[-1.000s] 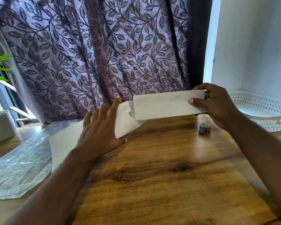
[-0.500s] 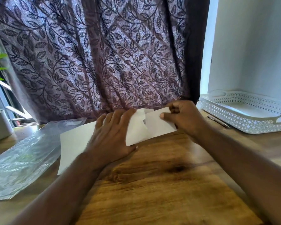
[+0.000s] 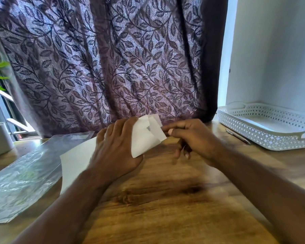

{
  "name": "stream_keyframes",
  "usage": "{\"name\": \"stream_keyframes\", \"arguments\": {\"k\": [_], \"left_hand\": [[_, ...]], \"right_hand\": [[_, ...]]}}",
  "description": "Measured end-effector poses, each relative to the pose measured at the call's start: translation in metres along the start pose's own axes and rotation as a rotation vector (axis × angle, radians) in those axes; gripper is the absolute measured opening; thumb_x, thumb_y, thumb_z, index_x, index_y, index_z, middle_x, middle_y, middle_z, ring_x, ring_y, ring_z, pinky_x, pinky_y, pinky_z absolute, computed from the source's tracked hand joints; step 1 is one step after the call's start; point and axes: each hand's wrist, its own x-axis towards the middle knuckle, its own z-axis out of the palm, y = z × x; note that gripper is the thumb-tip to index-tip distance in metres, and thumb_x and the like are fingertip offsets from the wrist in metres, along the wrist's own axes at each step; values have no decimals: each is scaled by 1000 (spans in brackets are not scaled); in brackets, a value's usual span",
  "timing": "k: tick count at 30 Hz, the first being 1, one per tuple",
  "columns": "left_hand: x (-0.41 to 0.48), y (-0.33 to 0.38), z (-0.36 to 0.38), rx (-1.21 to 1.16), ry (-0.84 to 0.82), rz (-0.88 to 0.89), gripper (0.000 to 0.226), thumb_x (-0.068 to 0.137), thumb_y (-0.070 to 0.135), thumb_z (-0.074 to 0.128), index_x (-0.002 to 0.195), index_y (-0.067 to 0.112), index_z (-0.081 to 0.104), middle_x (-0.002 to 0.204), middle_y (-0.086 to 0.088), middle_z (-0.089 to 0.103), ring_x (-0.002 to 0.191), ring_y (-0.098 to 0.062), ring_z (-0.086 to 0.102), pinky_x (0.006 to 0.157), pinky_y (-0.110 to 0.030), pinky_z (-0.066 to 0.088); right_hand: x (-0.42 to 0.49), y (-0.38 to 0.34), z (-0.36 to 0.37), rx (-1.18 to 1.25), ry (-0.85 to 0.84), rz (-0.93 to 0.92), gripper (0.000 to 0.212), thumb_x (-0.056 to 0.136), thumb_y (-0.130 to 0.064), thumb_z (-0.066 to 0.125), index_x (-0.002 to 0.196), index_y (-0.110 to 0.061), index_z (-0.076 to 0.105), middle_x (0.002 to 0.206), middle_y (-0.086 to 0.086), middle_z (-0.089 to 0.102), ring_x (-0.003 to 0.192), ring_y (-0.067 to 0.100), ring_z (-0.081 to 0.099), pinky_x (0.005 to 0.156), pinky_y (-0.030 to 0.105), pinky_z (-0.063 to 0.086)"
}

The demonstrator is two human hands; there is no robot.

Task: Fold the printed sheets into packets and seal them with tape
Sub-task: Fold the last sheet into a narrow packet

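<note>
White paper is the thing to watch here. The sheet (image 3: 144,138) lies on the wooden tabletop (image 3: 165,205), and its long side runs slantwise. It goes from out past the left grip (image 3: 116,147), under that palm, and up to the right grip (image 3: 192,138).

The left grip lies flat on the sheet with its fingers straight, pressing the paper down. It holds nothing. The right grip pinches the folded end between thumb and first finger, and its other fingers are curled underneath.

The folded end stands up a little between the two grips. It is just beside the left grip's first finger and touches the right grip's fingertips. The right grip is nearer the fold, so I think it will push the flap over or press it flat while the left grip stops the sheet from sliding. The flap looks light and bendy, so it could spring open if it is let go.

I can read no words, brand or label. Only the blank white side shows. I see no tape.

Out past the left grip lies a crinkly clear plastic bag (image 3: 21,173). Out past the right grip sit a pen (image 3: 238,136) and a white tray (image 3: 253,136) with little holes.
</note>
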Motion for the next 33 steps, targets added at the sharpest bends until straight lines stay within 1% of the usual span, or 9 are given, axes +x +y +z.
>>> {"name": "stream_keyframes", "arguments": {"k": [3, 6, 10, 16, 21, 24, 27, 30, 33], "left_hand": [[0, 5, 0, -6, -37, 20, 99, 64, 59, 64, 150, 26, 25, 135, 3, 41, 120, -26, 45, 98, -50, 40], [-1, 8, 1, 6, -76, 37, 103, 64, 59, 65, 152, 27, 22, 138, 4, 39, 123, -24, 43, 100, -49, 38], [-1, 11, 0, 9, -94, 49, 106, 64, 59, 63, 154, 27, 18, 139, 5, 39, 125, -23, 42, 101, -49, 38], [-1, 19, -1, 24, -102, 105, 105, 67, 62, 55, 155, 24, 15, 139, 2, 41, 121, -24, 44, 97, -48, 40], [-2, 22, 0, 18, -86, 137, 108, 68, 69, 55, 157, 24, 14, 139, 1, 43, 118, -24, 46, 93, -46, 40], [0, 20, -1, 0, -95, 123, 121, 63, 79, 60, 158, 28, 6, 144, 3, 38, 124, -24, 43, 100, -48, 38], [1, 17, -1, -12, -128, 112, 135, 56, 89, 63, 158, 31, -5, 149, 2, 32, 131, -25, 38, 105, -50, 34], [1, 14, -1, -13, -150, 103, 138, 55, 93, 60, 157, 33, -12, 152, 2, 26, 135, -25, 33, 109, -51, 30], [1, 14, -1, -15, -150, 105, 138, 52, 98, 51, 156, 33, -13, 154, 2, 26, 136, -26, 33, 108, -51, 31]], "right_hand": [[-2, 3, 9, -23, -176, 49, 42, 94, 1, 55, 131, -15, 66, 118, 2, 75, 61, 38, 71, 39, 25, 44], [-4, 3, 10, -45, -230, 58, 51, 91, 7, 54, 135, -16, 63, 119, 1, 74, 56, 34, 70, 39, 24, 45], [-4, 2, 6, -1, -197, 52, 46, 89, 9, 52, 125, -15, 68, 121, -3, 74, 42, 26, 65, 32, 20, 38], [-7, -1, 10, 16, -402, 103, 29, 93, 5, 56, 118, -3, 66, 89, 14, 76, 42, 21, 63, 30, 20, 31], [-7, -2, 3, -3, -451, 138, 28, 93, -3, 64, 121, -5, 65, 107, 9, 76, 46, 21, 65, 31, 19, 32], [-6, -9, -5, 12, -321, 110, 21, 95, -13, 66, 114, -6, 70, 104, 7, 77, 39, 17, 60, 29, 18, 30], [3, -8, -19, 7, 88, -12, 23, 97, -27, 64, 95, -6, 74, 78, 7, 74, 32, 15, 46, 32, 17, 24], [5, -2, -21, 89, 280, 13, 35, 92, -42, 68, 96, -7, 71, 74, 8, 66, 52, 22, 56, 42, 24, 40], [-1, 2, -2, 207, -3, 227, 51, 79, -46, 77, 114, -11, 65, 104, 9, 76, 95, 31, 72, 70, 46, 62]]}}
